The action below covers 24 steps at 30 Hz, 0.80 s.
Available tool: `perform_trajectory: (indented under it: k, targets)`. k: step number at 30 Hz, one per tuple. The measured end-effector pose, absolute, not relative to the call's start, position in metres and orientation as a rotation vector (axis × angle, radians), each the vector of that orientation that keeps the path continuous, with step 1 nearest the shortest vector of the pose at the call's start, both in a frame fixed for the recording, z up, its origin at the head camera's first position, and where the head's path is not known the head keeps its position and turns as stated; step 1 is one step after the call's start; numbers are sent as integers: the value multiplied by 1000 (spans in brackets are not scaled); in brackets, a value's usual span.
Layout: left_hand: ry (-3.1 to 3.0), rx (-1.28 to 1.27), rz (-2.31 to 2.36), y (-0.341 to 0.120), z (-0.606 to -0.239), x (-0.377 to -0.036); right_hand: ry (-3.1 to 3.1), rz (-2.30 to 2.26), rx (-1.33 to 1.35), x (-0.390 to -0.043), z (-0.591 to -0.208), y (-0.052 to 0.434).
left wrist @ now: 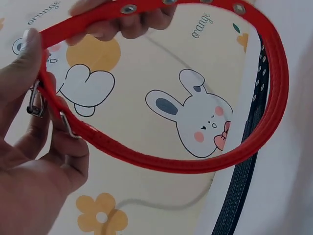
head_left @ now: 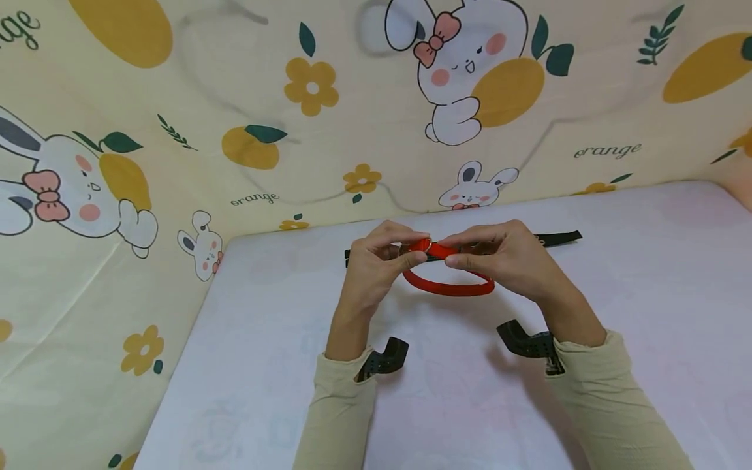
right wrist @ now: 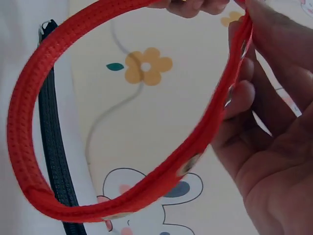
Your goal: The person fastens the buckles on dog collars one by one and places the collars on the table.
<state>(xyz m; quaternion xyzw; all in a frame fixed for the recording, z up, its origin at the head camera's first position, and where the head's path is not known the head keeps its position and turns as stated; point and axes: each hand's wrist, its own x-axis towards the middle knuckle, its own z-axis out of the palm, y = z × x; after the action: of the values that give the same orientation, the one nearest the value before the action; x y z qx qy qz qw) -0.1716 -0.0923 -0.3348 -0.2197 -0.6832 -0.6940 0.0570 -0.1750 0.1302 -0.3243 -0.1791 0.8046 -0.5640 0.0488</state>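
Note:
A red collar-like strap [head_left: 449, 287] with metal eyelets is bent into a loop and held above the white table [head_left: 282, 365]. My left hand [head_left: 376, 261] pinches the strap at its metal buckle [left wrist: 36, 103]. My right hand [head_left: 499, 258] pinches the other part of the strap [right wrist: 230, 93] close to the buckle. The wrist views show the red loop [left wrist: 264, 132] [right wrist: 29, 147] from inside. A black strap [head_left: 555, 238] lies flat on the table behind the hands, also seen as a dark band [left wrist: 244, 171] [right wrist: 56, 161].
A cream cloth printed with rabbits, oranges and flowers [head_left: 294, 117] hangs behind and to the left of the table. Black wrist mounts [head_left: 382, 359] [head_left: 525, 341] stick out from both beige sleeves. The table's left edge [head_left: 188, 352] runs diagonally.

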Motion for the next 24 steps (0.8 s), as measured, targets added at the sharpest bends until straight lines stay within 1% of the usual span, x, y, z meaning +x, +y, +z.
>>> perform_trajectory:
  k: [7,12,15,18,21,24]
  targets:
    - [-2117,-633,-2174,-89,-336,-171,2563,-1690,-663,-173,-322,126]
    - [-2103,-600,-2190,-89,-335,-171,2632,-1610,-674,-173,-319,127]
    - [-2061,-548,-2208,-91,-334,-172,2652,-1520,-642,-174,-318,130]
    - [-1998,-459,-2228,-93,-333,-173,2663,-1470,-554,-177,-317,134]
    - [-1969,-376,-2215,-94,-332,-174,2655,-1483,-467,-178,-318,138]
    - [-1990,-346,-2193,-95,-331,-174,2650,-1508,-418,-178,-319,139]
